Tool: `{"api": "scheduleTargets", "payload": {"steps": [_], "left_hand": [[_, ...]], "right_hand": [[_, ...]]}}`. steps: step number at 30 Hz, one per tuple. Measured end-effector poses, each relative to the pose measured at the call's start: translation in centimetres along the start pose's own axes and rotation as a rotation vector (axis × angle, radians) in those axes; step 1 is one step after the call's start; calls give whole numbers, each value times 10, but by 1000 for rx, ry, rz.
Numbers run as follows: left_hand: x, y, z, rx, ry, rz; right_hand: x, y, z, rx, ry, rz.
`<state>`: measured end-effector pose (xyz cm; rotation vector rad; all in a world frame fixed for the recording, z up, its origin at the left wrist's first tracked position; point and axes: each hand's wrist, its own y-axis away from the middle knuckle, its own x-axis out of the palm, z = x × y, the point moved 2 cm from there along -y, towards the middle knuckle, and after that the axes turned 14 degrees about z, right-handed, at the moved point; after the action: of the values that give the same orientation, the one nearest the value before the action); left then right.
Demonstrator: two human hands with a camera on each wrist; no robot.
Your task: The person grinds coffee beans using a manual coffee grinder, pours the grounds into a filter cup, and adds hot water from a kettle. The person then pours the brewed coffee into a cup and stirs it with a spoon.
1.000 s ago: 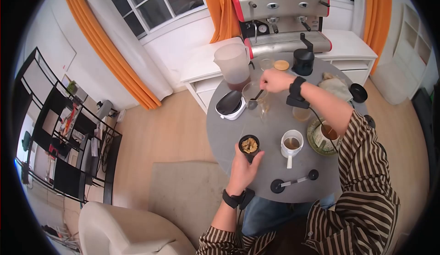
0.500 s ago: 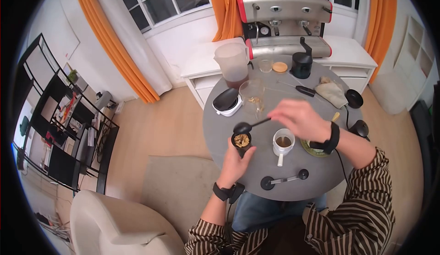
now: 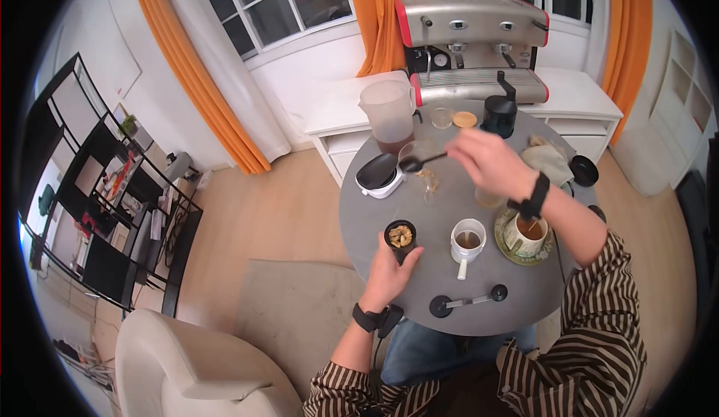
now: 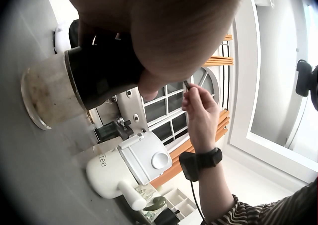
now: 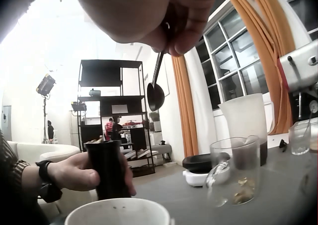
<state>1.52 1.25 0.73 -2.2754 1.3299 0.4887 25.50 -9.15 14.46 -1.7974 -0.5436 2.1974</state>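
Note:
My left hand (image 3: 384, 278) grips a hand grinder (image 3: 403, 257) upright near the table's left edge. Walnut pieces (image 3: 401, 235) fill its black top; the left wrist view shows a clear, stained lower jar (image 4: 52, 91). Higher up, my right hand (image 3: 494, 164) pinches the thin handle of a black spoon (image 3: 411, 164). The spoon's bowl overlaps the rim of a glass jug (image 3: 428, 189) in the head view. In the right wrist view, a few nut pieces (image 5: 243, 191) lie at the bottom of that jug.
A white handled cup (image 3: 467, 251) of brown liquid and a patterned cup (image 3: 523, 240) on a green saucer stand right of the grinder. In front lies a crank handle (image 3: 469, 300). Behind are a white scale (image 3: 383, 189), a plastic pitcher (image 3: 388, 113) and a black mill (image 3: 499, 116).
The right hand lifted the spoon out of the glass jug, brought it over the grinder, then moved it back up toward the jug. The left hand keeps holding the grinder.

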Motion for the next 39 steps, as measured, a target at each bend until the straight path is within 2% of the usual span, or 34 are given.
{"api": "scheduleTargets", "payload": {"steps": [2,4,6,9,10,14,16,17,20,21,23,24,26,27,29,30,32,33,35,39], "left_hand": [[0,0,-1,-7,8,5],[0,0,-4,-1,14,10],[-2,1,-5,0,16,12],[-1,2,-1,-82,105,55],[-1,1,-2,-68,95,54],[-2,2,-3,3,33,30],[-1,2,-2,-9,41,32],[0,1,-1,-14,47,33],[-1,2,-3,-8,43,36],[-1,2,-2,-5,48,32],[1,2,1,8,61,28],[1,2,2,8,70,25],[1,1,2,12,86,24],[2,2,2,11,95,26],[2,1,0,27,100,16],[2,1,0,27,106,17],[1,0,-2,19,87,14],[0,0,-3,22,83,11],[-2,1,-5,10,78,26],[-3,0,-5,-6,69,38]], "right_hand": [[15,-23,-41,32,95,63],[33,-39,-62,60,195,124],[53,-55,-67,17,260,269],[96,-72,-80,-26,350,316],[103,-76,-79,19,365,383],[113,-79,-83,14,209,439],[106,-75,-87,96,-26,338],[102,-73,-89,96,-22,341],[67,-61,-79,235,-113,177],[53,-56,-71,233,-107,181],[23,-44,-55,197,-109,-25],[11,-37,-41,196,-103,-17],[-11,-22,-3,169,-251,-48],[-14,-13,12,132,-309,4],[-19,2,43,-40,-204,50],[-12,11,47,-38,-202,55],[3,25,55,-251,-107,20],[4,28,59,-255,-105,16],[4,34,67,-445,137,72],[4,34,66,-481,152,-11]]}}
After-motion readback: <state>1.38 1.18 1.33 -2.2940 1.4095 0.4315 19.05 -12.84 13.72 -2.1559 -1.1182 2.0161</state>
